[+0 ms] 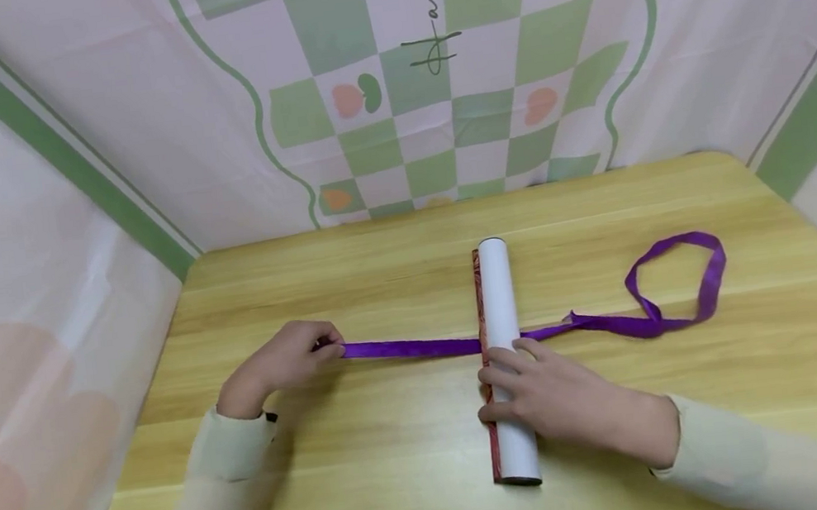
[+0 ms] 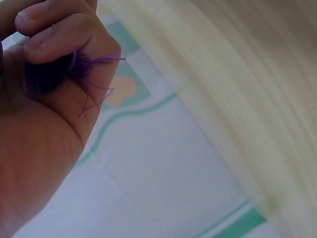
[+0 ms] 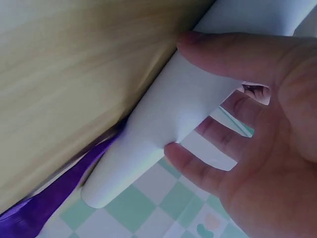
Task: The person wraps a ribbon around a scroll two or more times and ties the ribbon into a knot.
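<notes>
A white roll (image 1: 498, 295) with dark ends lies on the wooden table, a red patterned strip (image 1: 478, 281) along its left side. Passing beneath it is a purple ribbon (image 1: 411, 349), stretched nearly straight to the left. My left hand (image 1: 288, 357) pinches the ribbon's left end; in the left wrist view the frayed tip (image 2: 74, 67) sticks out between curled fingers. With fingers over the top and thumb on the near side, my right hand (image 1: 561, 397) holds the roll below the ribbon. The right wrist view shows thumb and fingers on opposite sides of the roll (image 3: 168, 104).
To the right, the ribbon's other part (image 1: 714, 281) lies in a loose loop on the table (image 1: 380, 266). A cloth (image 1: 417, 121) with green checks hangs behind the back edge, and more printed cloth (image 1: 29, 270) stands along the left side.
</notes>
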`<state>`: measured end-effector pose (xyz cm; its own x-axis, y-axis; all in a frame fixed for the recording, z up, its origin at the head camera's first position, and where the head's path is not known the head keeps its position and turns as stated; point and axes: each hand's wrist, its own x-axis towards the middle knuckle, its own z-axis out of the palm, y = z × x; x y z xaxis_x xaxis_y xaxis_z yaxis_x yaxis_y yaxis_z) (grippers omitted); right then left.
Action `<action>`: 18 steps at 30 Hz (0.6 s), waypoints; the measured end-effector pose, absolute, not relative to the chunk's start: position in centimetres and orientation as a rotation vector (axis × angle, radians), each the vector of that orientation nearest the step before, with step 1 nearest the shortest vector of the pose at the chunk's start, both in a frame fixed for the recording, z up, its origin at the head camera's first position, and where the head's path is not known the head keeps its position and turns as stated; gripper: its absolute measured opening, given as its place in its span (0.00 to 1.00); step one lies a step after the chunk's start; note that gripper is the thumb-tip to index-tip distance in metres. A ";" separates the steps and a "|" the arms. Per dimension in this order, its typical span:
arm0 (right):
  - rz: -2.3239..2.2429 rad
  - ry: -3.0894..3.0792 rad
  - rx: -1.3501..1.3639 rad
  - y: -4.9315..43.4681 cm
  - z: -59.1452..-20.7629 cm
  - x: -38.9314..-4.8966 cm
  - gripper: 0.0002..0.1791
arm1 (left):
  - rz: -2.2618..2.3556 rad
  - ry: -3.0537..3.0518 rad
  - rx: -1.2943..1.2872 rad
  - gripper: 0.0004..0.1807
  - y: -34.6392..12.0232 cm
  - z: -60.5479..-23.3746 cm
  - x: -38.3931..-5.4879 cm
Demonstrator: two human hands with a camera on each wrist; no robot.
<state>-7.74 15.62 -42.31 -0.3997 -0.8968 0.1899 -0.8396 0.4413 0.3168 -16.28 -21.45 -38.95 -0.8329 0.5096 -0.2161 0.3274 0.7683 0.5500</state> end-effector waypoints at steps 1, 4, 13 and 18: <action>-0.234 -2.367 1.484 15.6 -42.3 -7.7 0.30 | 0.709 2.622 0.622 0.09 -21.9 -38.8 -16.3; -0.211 -2.364 1.483 15.6 -42.4 -7.7 0.30 | 0.676 2.659 0.574 0.09 -23.2 -38.6 -16.2; -0.221 -2.367 1.473 15.6 -42.3 -7.5 0.30 | 0.606 2.708 0.471 0.10 -26.8 -38.4 -15.9; -0.227 -2.367 1.470 15.6 -42.3 -7.5 0.30 | 0.571 2.742 0.440 0.11 -28.8 -38.2 -15.4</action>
